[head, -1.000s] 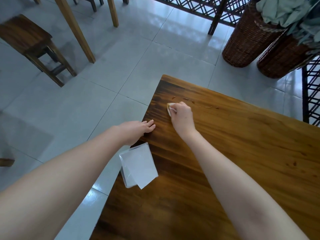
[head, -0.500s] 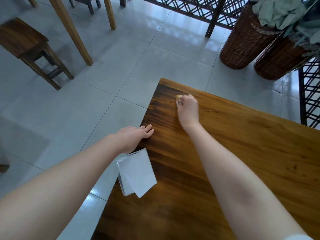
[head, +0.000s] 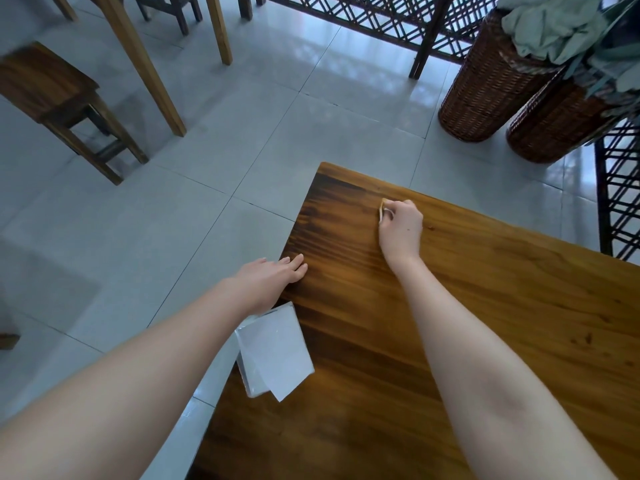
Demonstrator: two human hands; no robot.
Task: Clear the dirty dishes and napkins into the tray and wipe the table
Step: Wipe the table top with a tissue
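Observation:
My right hand point(head: 401, 226) is curled round a small pale folded cloth or napkin point(head: 382, 206) and presses it on the wooden table point(head: 485, 306) near the far left corner. Only an edge of the cloth shows past my fingers. My left hand point(head: 273, 277) rests flat with straight fingers on the table's left edge. A clear plastic card holder with white paper point(head: 275, 351) lies at the left edge, partly overhanging it, just below my left wrist. No tray or dishes are in view.
Two dark wicker baskets point(head: 485, 88) with green cloth stand on the tiled floor beyond the table. A wooden stool point(head: 59, 98) and table legs point(head: 145, 64) are at the far left. A dark lattice screen point(head: 381, 22) runs along the back and right.
My right hand has slid the cloth to the right and slightly away along the far edge, over the crumbs seen earlier. My left hand has stayed at the table edge.

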